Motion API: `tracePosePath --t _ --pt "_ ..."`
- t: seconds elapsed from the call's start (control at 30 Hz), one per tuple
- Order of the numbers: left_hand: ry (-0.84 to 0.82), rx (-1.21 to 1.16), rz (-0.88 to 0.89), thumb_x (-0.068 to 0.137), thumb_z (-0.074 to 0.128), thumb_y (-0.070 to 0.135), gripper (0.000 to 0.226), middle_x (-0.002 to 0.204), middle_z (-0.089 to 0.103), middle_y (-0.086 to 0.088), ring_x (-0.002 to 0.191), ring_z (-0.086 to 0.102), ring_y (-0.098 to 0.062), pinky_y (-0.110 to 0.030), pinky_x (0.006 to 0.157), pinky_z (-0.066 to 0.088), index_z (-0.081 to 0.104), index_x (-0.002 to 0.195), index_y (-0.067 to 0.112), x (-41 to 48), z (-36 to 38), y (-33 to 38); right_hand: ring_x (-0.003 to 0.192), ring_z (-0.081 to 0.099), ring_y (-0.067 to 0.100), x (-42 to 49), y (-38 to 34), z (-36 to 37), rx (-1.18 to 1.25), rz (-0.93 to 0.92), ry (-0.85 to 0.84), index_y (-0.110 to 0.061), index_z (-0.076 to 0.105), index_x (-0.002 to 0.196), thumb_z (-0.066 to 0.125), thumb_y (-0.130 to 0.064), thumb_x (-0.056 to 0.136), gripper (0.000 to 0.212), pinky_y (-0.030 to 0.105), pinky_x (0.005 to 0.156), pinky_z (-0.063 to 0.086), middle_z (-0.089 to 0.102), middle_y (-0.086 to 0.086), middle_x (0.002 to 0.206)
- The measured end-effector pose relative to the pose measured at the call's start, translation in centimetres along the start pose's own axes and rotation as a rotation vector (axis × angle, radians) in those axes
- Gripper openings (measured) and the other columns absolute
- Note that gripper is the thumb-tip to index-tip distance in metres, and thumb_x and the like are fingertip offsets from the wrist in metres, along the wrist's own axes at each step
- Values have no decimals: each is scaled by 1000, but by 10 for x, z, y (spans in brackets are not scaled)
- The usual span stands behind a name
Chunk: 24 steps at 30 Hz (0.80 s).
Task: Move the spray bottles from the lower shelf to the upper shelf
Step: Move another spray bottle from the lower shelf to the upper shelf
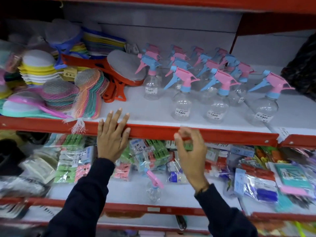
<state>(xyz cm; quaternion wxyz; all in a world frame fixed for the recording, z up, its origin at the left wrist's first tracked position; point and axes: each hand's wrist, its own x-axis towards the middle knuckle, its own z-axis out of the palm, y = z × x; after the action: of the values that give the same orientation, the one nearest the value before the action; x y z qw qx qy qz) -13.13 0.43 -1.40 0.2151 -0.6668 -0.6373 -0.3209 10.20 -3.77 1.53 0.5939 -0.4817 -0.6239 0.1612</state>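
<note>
Several clear spray bottles (pixel 183 100) with pink and blue trigger heads stand in rows on the upper shelf (pixel 153 106), right of centre. One more spray bottle (pixel 153 187) stands alone on the lower shelf (pixel 130 192), between my two arms. My left hand (pixel 112 135) lies flat with fingers spread over the red front edge of the upper shelf. My right hand (pixel 189 147) hovers in front of that same edge with fingers loosely curled and holds nothing.
Stacks of netted sponges and scrubbers (pixel 56 86) fill the upper shelf's left part. Bagged clothes pegs (pixel 71 161) and other packets (pixel 259 182) crowd the lower shelf behind and beside the lone bottle. A dark bag (pixel 302 69) sits at the far right.
</note>
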Motion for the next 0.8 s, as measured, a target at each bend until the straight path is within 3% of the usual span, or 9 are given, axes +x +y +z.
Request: tracePosePath --t 0.07,0.17,0.2,0.3,0.4,0.47,0.63,0.73,0.8 --pt "-19 14 26 96 27 41 48 149 36 -5 139 23 -22 -37 114 6 34 142 26 0 -1 -13 90 53 -7 -38 22 11 -59 57 -182 -28 57 110 50 -48 82 35 10 80 43 60 -3 103" --pt "-40 17 76 97 26 42 49 150 35 -3 140 21 -21 -35 114 5 30 143 28 -1 -1 -21 113 51 11 -78 63 29 -241 223 -508 -25 45 129 51 -59 82 58 33 91 49 51 -2 132" --pt "-39 16 81 97 26 43 49 150 35 -3 140 21 -21 -34 114 4 30 143 28 -1 -1 -21 121 46 13 -87 76 35 -314 266 -609 -24 38 135 53 -60 80 67 35 95 46 44 -5 139" --pt "-27 14 81 97 27 41 48 150 35 -3 141 19 -19 -31 116 -1 31 143 28 -2 -1 -21 117 47 20 -106 101 51 -407 351 -755 -17 38 131 65 -48 77 67 30 87 43 46 1 130" --pt "-11 7 92 97 29 40 47 149 36 -2 140 19 -18 -31 116 -2 32 142 28 -2 -1 -21 97 48 16 -115 110 60 -351 373 -722 -15 51 110 67 -31 80 37 24 72 37 50 0 103" --pt "-6 9 101 97 29 40 47 149 37 -2 140 19 -18 -31 116 -2 33 142 28 -2 -1 -22 91 50 17 -116 111 61 -306 366 -692 -17 54 98 66 -21 81 22 20 67 36 52 2 97" --pt "-1 11 110 97 29 40 47 148 38 -2 140 20 -18 -31 116 -3 32 142 28 -1 0 -24 83 57 17 -96 89 45 -139 390 -584 -19 57 98 74 -18 76 28 17 63 45 60 6 95" --pt "-3 3 111 97 28 40 47 148 39 -1 140 20 -18 -31 116 -2 32 142 28 -1 0 -24 69 52 -2 -72 48 25 -47 297 -483 -27 60 92 76 -16 73 28 11 58 40 60 -2 84" --pt "-6 -2 113 97 28 40 47 148 39 -2 140 21 -18 -32 116 -1 32 142 28 -1 -1 -24 68 52 -4 -52 18 13 14 255 -402 -31 60 92 78 -18 71 30 10 58 42 62 -5 86"
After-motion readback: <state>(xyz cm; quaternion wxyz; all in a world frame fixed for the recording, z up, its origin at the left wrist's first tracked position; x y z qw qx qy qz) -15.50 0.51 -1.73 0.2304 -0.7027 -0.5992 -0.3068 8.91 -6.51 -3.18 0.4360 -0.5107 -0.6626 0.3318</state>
